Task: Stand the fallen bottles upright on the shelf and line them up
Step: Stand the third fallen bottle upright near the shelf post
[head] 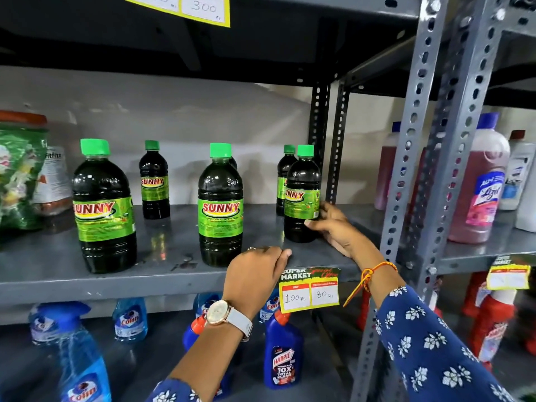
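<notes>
Several dark green Sunny bottles with green caps stand upright on the grey shelf [162, 274]. A large bottle [103, 207] stands front left and another large bottle [221, 207] stands in the middle. Behind them a small bottle [154, 181] stands at the back. At the right a small bottle [301, 195] stands in front of another small bottle [282, 178]. My right hand [333, 227] wraps around the lower side of the front right bottle. My left hand [255, 274] rests fingers-down on the shelf's front edge, holding nothing.
A green packet [20, 172] and a white jar stand at the shelf's left end. A perforated steel upright [412, 158] bounds the right side; pink Lizol bottles [481, 184] stand beyond it. A price tag [309, 288] hangs from the shelf edge. Colin and Harpic bottles [282, 352] fill the lower shelf.
</notes>
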{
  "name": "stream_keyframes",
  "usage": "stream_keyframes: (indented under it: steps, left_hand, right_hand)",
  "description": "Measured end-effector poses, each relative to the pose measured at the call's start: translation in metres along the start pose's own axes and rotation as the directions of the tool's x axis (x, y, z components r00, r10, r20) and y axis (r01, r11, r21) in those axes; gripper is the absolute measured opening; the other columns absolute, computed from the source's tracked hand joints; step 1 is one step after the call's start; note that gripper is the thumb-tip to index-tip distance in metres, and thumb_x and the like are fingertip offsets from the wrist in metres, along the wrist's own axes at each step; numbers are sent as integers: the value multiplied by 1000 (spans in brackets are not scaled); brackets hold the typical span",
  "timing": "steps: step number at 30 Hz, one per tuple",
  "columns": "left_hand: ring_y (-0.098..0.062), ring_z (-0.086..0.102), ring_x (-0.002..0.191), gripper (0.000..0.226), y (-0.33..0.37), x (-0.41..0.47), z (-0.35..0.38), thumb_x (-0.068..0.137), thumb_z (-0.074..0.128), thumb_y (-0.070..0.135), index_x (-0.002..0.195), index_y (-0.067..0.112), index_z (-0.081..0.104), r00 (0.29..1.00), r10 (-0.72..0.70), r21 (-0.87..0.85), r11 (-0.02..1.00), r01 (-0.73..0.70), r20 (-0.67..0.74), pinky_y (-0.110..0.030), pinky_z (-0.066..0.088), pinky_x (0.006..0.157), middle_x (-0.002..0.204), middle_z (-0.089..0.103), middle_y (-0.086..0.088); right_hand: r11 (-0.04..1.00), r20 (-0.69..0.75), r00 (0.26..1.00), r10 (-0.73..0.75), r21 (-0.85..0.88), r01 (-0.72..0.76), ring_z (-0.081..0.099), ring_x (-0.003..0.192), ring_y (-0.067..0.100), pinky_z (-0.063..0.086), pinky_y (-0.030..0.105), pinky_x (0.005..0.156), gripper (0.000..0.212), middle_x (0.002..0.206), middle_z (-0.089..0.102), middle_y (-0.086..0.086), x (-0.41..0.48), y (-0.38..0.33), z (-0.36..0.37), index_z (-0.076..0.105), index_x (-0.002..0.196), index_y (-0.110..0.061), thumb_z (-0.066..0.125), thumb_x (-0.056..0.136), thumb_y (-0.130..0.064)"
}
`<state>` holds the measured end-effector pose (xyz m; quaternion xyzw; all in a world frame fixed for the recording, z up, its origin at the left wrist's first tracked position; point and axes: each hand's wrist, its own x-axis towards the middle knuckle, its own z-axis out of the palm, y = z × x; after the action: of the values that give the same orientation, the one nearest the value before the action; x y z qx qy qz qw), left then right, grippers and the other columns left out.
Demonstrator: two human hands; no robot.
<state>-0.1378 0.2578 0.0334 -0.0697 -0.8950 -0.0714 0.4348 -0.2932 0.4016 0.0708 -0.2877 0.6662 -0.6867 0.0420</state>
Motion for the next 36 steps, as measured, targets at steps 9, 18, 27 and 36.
stream_keyframes:
  steps: [9,18,27,36]
  left_hand:
    - [-26,55,49,36,2,0,-3,94,46,34,66,13,56,1000,-16,-2,1000,16,15,-26,25,45,56,62,-8]
    - [-29,54,42,32,5,1,-6,89,59,26,61,9,59,1000,-16,3,1000,16,-9,-24,25,41,50,61,-9]
    - [-29,55,43,32,3,1,-5,89,58,25,62,8,60,1000,1,-6,1000,-1,-19,-25,29,41,51,62,-10]
    - [-31,58,46,29,3,2,-7,86,61,26,61,12,59,999,-24,-15,1000,25,46,-25,33,39,54,64,-9]
  right_hand:
    - [999,-1,1000,7,-45,-7,50,119,27,36,38,106,37,121,55,12,-2,0,1,52,105,-17,62,78,4]
    - [998,-68,998,14,-66,-18,51,119,28,36,42,107,49,130,53,20,2,2,1,45,119,-6,68,76,-2]
    - [963,-139,990,-35,-269,-4,53,109,21,41,36,98,56,116,56,7,1,2,3,47,108,-17,81,63,-20]
    - [956,-90,996,-17,-293,-10,55,105,14,43,22,88,62,117,58,3,-23,-7,3,47,122,-11,77,69,-17]
